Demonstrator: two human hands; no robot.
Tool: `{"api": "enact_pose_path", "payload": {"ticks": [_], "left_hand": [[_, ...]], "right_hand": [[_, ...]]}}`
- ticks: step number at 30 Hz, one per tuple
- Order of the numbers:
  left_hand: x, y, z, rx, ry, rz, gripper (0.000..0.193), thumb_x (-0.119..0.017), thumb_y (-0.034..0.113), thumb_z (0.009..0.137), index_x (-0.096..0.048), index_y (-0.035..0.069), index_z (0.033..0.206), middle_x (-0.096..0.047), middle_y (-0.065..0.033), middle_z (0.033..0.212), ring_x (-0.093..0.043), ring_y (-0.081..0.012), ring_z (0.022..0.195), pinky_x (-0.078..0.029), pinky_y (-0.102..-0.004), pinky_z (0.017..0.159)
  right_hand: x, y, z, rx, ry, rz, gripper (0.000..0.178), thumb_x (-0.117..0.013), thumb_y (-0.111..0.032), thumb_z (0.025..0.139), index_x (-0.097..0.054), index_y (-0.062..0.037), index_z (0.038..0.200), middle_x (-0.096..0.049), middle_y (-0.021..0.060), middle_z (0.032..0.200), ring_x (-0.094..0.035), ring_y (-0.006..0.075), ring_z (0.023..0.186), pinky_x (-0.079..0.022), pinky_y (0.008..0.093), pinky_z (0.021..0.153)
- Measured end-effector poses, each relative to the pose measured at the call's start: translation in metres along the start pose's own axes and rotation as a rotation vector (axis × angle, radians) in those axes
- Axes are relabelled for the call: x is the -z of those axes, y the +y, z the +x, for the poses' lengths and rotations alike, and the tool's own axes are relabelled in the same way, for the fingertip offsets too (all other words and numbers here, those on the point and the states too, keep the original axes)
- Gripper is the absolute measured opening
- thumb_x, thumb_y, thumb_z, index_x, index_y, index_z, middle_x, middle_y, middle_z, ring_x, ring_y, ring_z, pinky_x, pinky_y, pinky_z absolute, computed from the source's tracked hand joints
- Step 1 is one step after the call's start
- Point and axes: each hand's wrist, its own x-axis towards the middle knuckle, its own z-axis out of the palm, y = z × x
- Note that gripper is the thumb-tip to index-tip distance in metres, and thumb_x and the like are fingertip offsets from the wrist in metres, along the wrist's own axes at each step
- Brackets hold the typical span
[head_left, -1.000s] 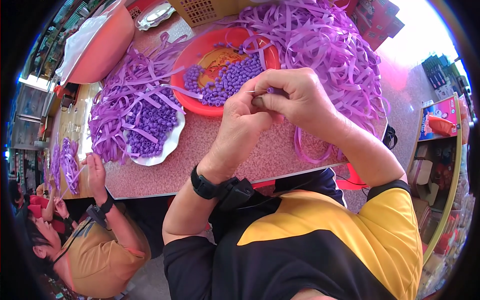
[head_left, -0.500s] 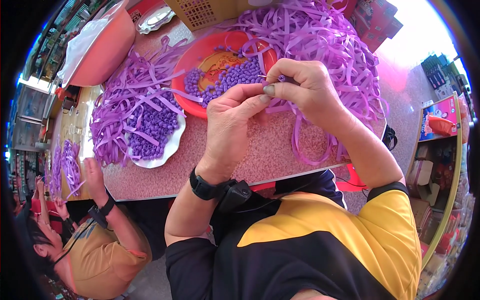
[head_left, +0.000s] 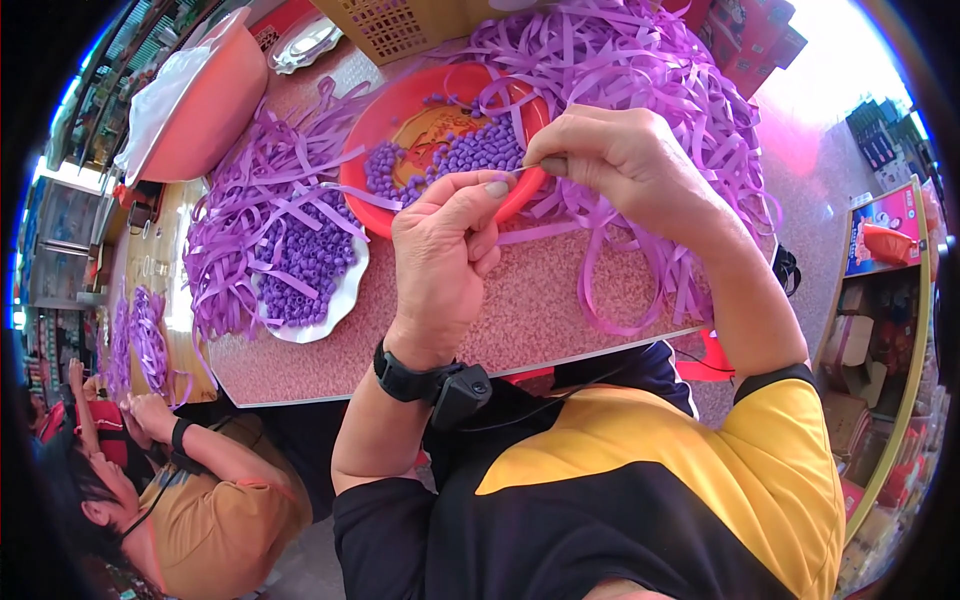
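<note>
Left hand [head_left: 440,250]: one, thumb and forefinger pinched closed, hold hidden
Right hand [head_left: 630,165]: one, pinching a needle [head_left: 525,169]
Needle: one, bridging both hands' fingertips
Red bowl [head_left: 370,120]: one, midway between tabletop [head_left: 560,290] side edges, beads [head_left: 475,150] uncountable
White plate [head_left: 350,285]: one, near front-left corner
Ribbon heaps [head_left: 630,60]: two, toward left and right edges

my left fingers [head_left: 472,207] and right fingers [head_left: 580,135] pinch a thin pale strand [head_left: 523,168] by the red bowl [head_left: 368,122] of purple beads [head_left: 480,150]; purple ribbons [head_left: 640,120] lie heaped on the desk [head_left: 530,290] to either side.
</note>
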Motion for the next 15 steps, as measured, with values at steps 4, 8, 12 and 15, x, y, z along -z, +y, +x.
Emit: {"api": "enact_pose_path", "payload": {"ticks": [4, 8, 12, 15], "left_hand": [[-0.0007, -0.0007, 0.0001, -0.01, 0.002, 0.027, 0.013, -0.068, 0.008, 0.089, -0.068, -0.001, 0.098, -0.05, 0.0058, 0.065, -0.035, -0.0023, 0.048, -0.026, -0.0202, 0.044], [-0.0015, -0.0001, -0.0015, -0.01, 0.003, 0.045, 0.012, -0.068, 0.007, 0.089, -0.069, -0.001, 0.097, -0.05, 0.0055, 0.064, -0.035, -0.0023, 0.048, -0.026, -0.0204, 0.044], [-0.0011, 0.0001, -0.0032, -0.024, 0.0, 0.032, 0.011, -0.068, 0.006, 0.088, -0.07, -0.002, 0.095, -0.052, 0.0043, 0.065, -0.036, -0.0025, 0.048, -0.027, -0.0206, 0.044], [-0.0006, -0.0013, -0.0022, -0.039, -0.009, 0.04, 0.01, -0.068, 0.005, 0.088, -0.07, -0.002, 0.095, -0.054, 0.0037, 0.067, -0.036, -0.0026, 0.048, -0.027, -0.0208, 0.044]], "right_hand": [[-0.0031, 0.0003, -0.0015, 0.01, -0.004, -0.035, 0.014, -0.066, -0.003, 0.086, -0.068, -0.0044, 0.1, -0.065, 0.0089, 0.089, -0.065, 0.0249, 0.08, -0.05, 0.0314, 0.069], [-0.0044, -0.0001, -0.0016, 0.023, 0.012, -0.063, 0.013, -0.067, -0.003, 0.086, -0.069, -0.0055, 0.098, -0.063, 0.0089, 0.086, -0.064, 0.0259, 0.077, -0.049, 0.0327, 0.067], [-0.0073, -0.0009, -0.0016, 0.046, 0.028, -0.103, 0.013, -0.068, -0.004, 0.085, -0.069, -0.006, 0.098, -0.061, 0.0085, 0.083, -0.063, 0.0273, 0.075, -0.049, 0.0341, 0.065], [-0.0071, -0.0003, -0.0021, 0.062, 0.038, -0.123, 0.014, -0.069, -0.003, 0.083, -0.069, -0.0066, 0.096, -0.059, 0.0079, 0.08, -0.061, 0.0275, 0.074, -0.048, 0.0354, 0.064]]}}
